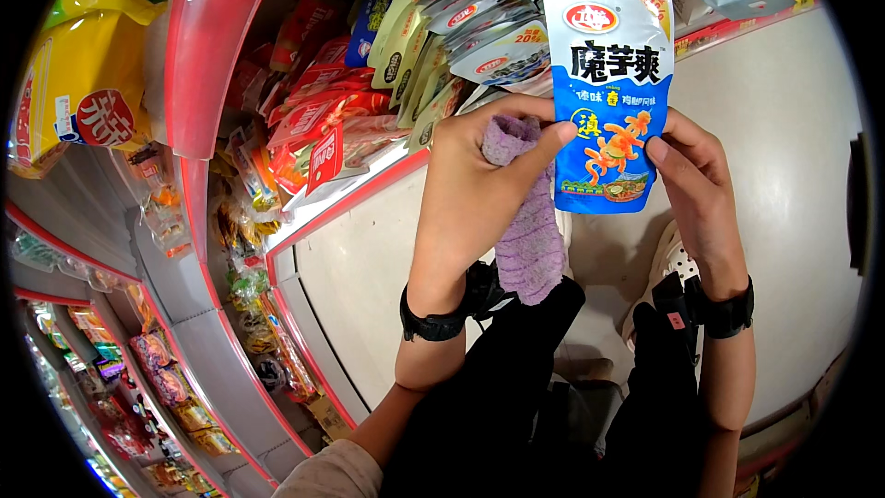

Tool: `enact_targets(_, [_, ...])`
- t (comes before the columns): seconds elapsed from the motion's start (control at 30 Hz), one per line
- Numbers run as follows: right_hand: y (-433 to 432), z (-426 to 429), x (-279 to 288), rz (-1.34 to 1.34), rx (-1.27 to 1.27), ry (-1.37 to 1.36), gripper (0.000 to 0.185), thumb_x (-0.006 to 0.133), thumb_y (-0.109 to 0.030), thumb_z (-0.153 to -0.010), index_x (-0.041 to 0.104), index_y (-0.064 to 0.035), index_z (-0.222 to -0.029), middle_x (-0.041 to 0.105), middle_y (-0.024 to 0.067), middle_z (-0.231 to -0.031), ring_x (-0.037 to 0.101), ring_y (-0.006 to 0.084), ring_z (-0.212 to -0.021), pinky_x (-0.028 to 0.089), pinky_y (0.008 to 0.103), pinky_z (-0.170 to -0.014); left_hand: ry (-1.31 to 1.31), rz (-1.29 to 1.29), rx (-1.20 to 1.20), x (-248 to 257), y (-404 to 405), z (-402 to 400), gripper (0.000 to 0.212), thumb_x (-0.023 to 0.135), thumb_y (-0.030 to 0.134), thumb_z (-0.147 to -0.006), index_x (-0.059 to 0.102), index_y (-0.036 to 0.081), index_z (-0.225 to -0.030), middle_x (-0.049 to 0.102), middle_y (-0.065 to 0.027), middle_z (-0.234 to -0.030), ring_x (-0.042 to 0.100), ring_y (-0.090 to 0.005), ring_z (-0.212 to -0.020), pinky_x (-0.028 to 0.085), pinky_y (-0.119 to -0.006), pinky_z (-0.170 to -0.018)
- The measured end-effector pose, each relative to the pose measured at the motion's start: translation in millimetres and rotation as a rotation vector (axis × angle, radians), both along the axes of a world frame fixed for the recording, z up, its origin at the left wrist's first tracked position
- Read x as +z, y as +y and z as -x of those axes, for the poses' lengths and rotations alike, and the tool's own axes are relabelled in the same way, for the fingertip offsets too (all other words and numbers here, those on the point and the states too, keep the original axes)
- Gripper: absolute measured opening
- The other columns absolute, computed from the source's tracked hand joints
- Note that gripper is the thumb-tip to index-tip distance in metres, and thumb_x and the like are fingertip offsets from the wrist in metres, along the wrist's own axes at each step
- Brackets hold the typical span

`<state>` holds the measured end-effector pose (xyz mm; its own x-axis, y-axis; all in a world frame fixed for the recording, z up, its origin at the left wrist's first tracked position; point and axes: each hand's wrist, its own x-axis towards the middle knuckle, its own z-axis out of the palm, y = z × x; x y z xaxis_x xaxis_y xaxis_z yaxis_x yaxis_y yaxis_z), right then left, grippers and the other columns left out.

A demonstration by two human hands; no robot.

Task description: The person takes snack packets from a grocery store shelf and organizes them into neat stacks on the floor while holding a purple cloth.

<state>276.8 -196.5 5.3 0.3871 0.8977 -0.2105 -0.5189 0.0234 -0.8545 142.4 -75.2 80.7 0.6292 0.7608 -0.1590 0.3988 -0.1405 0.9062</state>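
A blue and white snack pouch point(612, 90) is held upright before me, its printed front facing up at me. My left hand point(477, 173) pinches the pouch's left edge between thumb and fingers. The same hand also holds a purple ribbed cloth point(529, 242), which hangs down from under the thumb. On the pouch's right edge, my right hand point(698, 180) grips with its thumb in front and the fingers mostly behind. Black straps point(432, 318) circle both wrists.
Beyond my hands, a low shelf holds grey-white pouches point(477, 21), green pouches point(415, 76) and red packets point(332, 111). Yellow bags point(90, 83) stand at upper left. Red-edged shelves point(228, 373) curve along the left. Below are my black-clad legs point(477, 415) and a pale clog point(674, 263) on the floor point(781, 173).
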Motion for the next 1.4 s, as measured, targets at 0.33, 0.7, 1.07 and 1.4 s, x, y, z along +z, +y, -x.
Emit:
enact_targets(0.33, [0.4, 0.0, -2.1, 0.011, 0.023, -0.030, 0.023, 0.057, -0.018, -0.089, 0.063, -0.0016, -0.104, 0.060, -0.0011, -0.080, 0.051, 0.0047, -0.072, 0.040, 0.0209, -0.070, -0.019, 0.029, 0.021, -4.6, 0.8, 3.6, 0.017, 0.070, 0.007, -0.081, 0.065, -0.004, -0.092, 0.066, -0.0029, -0.080, 0.057, -0.0043, -0.070, 0.045, -0.019, -0.064])
enact_targets(0.7, [2.2, 1.5, -6.2, 0.019, 0.022, -0.027, 0.024, 0.058, -0.020, -0.089, 0.063, -0.0014, -0.103, 0.058, -0.0031, -0.076, 0.046, 0.0037, -0.068, 0.035, 0.0201, -0.064, 0.005, 0.041, 0.028, -2.4, 1.8, 6.1, 0.019, 0.071, 0.008, -0.080, 0.066, -0.005, -0.093, 0.066, -0.0038, -0.079, 0.057, -0.0043, -0.069, 0.044, -0.019, -0.063])
enact_targets(1.07, [3.4, 1.0, -6.3, 0.019, 0.020, -0.034, 0.023, 0.058, -0.019, -0.088, 0.065, -0.0005, -0.101, 0.062, -0.0013, -0.076, 0.047, 0.0030, -0.063, 0.035, 0.0198, -0.056, 0.009, 0.056, 0.017, -3.0, 3.3, 7.6, 0.020, 0.070, 0.008, -0.081, 0.065, -0.005, -0.095, 0.066, -0.0032, -0.079, 0.056, -0.0041, -0.068, 0.044, -0.018, -0.062])
enact_targets(1.4, [3.4, 3.0, -8.9, 0.016, 0.023, 0.105, 0.026, 0.057, -0.020, -0.089, 0.063, -0.0006, -0.105, 0.064, 0.0000, -0.081, 0.054, 0.0036, -0.069, 0.036, 0.0187, -0.057, 0.024, 0.037, -0.006, -0.7, 2.8, 8.8, 0.020, 0.071, 0.006, -0.080, 0.065, -0.005, -0.095, 0.066, -0.0042, -0.080, 0.058, -0.0055, -0.071, 0.045, -0.019, -0.065])
